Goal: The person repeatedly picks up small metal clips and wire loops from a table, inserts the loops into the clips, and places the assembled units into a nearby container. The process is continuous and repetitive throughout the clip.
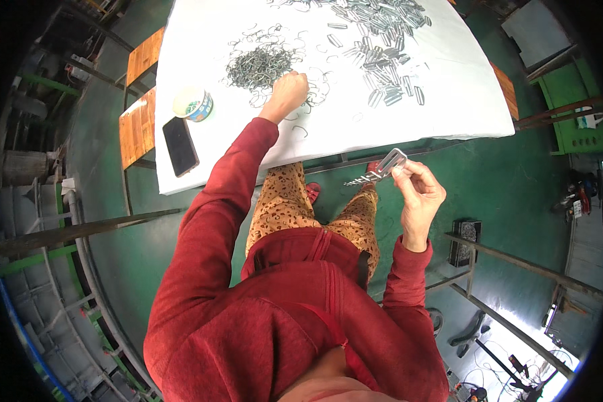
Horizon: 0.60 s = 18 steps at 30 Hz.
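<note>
Over the near right part of a tangled pile of small curved metal hooks [258, 65], my left hand [288, 92] is closed, its fingertips turned down and away from view. Whatever they pinch is hidden. My right hand [419, 193] is raised off the table's near edge, thumb and fingers pinching a silver oblong metal clip [393, 161] with an open middle. Beside the clip's lower end shows a short row of thin, shiny metal bits [363, 179]; whether they are joined to it I cannot tell. Many similar flat oblong metal clips [385, 70] lie across the table's right side.
A white-covered table [234, 147] spans the view ahead. On its left are a paper tub [193, 104] with small greenish bits and a dark phone [180, 146]. Wooden stools [138, 127] stand along the left side. Metal rails [509, 258] cross at right above the green floor.
</note>
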Each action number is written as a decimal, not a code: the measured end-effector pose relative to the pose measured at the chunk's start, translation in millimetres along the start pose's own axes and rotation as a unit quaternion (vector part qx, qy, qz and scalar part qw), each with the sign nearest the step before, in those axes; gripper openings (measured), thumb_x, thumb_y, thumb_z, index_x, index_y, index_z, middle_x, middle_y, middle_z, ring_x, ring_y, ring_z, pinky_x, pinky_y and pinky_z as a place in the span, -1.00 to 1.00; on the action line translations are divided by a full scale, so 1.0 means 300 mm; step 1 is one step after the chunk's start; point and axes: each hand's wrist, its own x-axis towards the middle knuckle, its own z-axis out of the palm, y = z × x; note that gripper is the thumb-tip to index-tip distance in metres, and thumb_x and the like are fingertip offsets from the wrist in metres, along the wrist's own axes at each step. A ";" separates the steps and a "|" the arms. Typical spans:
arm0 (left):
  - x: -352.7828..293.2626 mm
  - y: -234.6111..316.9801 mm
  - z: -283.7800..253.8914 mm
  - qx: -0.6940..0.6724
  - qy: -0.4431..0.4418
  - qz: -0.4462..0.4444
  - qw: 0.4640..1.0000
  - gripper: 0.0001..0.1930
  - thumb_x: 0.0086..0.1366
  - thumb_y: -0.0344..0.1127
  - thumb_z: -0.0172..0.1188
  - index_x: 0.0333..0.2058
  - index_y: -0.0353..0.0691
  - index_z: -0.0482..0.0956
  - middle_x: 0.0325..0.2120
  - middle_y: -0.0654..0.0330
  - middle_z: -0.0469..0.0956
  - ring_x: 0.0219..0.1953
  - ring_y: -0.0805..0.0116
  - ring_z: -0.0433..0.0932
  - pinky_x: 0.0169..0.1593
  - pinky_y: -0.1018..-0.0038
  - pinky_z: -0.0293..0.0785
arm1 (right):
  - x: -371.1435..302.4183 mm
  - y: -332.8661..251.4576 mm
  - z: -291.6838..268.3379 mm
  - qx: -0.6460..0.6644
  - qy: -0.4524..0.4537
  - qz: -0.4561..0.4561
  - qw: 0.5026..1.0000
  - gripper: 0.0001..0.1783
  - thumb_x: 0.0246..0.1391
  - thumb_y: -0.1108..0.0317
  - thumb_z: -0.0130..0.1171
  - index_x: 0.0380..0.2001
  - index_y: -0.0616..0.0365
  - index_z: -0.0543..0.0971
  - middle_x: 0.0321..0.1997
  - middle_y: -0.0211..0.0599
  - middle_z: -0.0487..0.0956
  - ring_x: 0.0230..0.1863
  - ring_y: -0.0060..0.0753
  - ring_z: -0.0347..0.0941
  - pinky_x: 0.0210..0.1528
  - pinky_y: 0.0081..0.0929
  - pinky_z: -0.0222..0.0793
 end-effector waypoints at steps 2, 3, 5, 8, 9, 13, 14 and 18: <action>-0.020 -0.014 0.000 -0.003 0.009 0.014 1.000 -0.90 0.09 -0.46 0.00 -0.48 -0.38 0.46 -0.49 -0.11 0.50 -0.39 -0.07 0.49 -0.26 0.18 0.41 | -0.001 0.005 -0.002 0.003 -0.005 -0.005 1.000 -0.80 -0.13 0.65 0.24 -0.34 0.28 0.61 -0.44 -0.41 0.55 -0.41 -0.69 0.37 -0.30 -0.70 0.30; -0.035 -0.026 -0.004 -0.016 0.014 0.017 1.000 -0.91 0.07 -0.47 0.03 -0.49 -0.38 0.46 -0.50 -0.10 0.49 -0.40 -0.06 0.50 -0.29 0.18 0.41 | -0.004 0.007 -0.002 0.004 -0.007 -0.006 1.000 -0.80 -0.13 0.65 0.24 -0.34 0.28 0.61 -0.44 -0.41 0.55 -0.41 -0.69 0.37 -0.30 -0.70 0.30; -0.067 -0.045 -0.008 -0.043 0.024 0.024 0.999 -0.94 0.04 -0.48 0.09 -0.51 -0.37 0.46 -0.52 -0.10 0.49 -0.42 -0.05 0.52 -0.34 0.18 0.42 | -0.010 0.012 -0.004 0.010 -0.011 -0.005 1.000 -0.80 -0.13 0.65 0.24 -0.34 0.27 0.61 -0.43 -0.40 0.55 -0.40 -0.69 0.37 -0.30 -0.70 0.30; -0.094 -0.023 -0.053 -0.086 -0.025 0.040 0.995 -0.93 0.05 -0.45 0.12 -0.49 -0.33 0.52 -0.52 -0.04 0.49 -0.39 -0.02 0.51 -0.32 0.23 0.42 | -0.022 0.027 -0.012 0.018 -0.016 0.001 1.000 -0.80 -0.13 0.66 0.24 -0.34 0.27 0.61 -0.43 -0.40 0.55 -0.40 -0.68 0.37 -0.30 -0.69 0.30; -0.084 -0.014 -0.066 -0.078 -0.007 0.042 0.996 -0.93 0.04 -0.44 0.13 -0.47 -0.30 0.54 -0.52 -0.02 0.50 -0.38 -0.01 0.51 -0.31 0.24 0.42 | -0.023 0.032 -0.014 0.019 -0.018 0.003 1.000 -0.80 -0.13 0.66 0.24 -0.35 0.27 0.61 -0.43 -0.39 0.55 -0.40 -0.68 0.37 -0.30 -0.69 0.30; -0.011 0.027 -0.047 -0.054 0.001 0.027 0.998 -0.87 0.04 -0.42 0.16 -0.38 -0.19 0.60 -0.48 0.03 0.51 -0.34 0.03 0.50 -0.25 0.26 0.43 | -0.025 0.020 -0.012 0.005 -0.025 0.002 1.000 -0.80 -0.13 0.66 0.24 -0.35 0.26 0.61 -0.42 -0.38 0.55 -0.39 -0.67 0.37 -0.30 -0.68 0.29; 0.008 0.036 -0.034 -0.049 -0.013 0.017 0.999 -0.84 0.05 -0.42 0.15 -0.35 -0.16 0.61 -0.46 0.03 0.52 -0.32 0.04 0.50 -0.23 0.26 0.43 | -0.028 0.016 -0.011 0.010 -0.023 0.001 1.000 -0.80 -0.13 0.65 0.24 -0.35 0.27 0.61 -0.43 -0.39 0.55 -0.39 -0.67 0.37 -0.30 -0.68 0.28; 0.075 0.039 -0.020 -0.031 0.047 0.023 0.998 -0.78 0.04 -0.39 0.17 -0.28 -0.06 0.61 -0.34 0.04 0.52 -0.17 0.03 0.43 -0.13 0.22 0.40 | -0.020 -0.008 -0.006 0.025 -0.022 -0.004 0.999 -0.80 -0.13 0.65 0.25 -0.34 0.27 0.61 -0.44 -0.39 0.54 -0.40 -0.67 0.36 -0.31 -0.69 0.27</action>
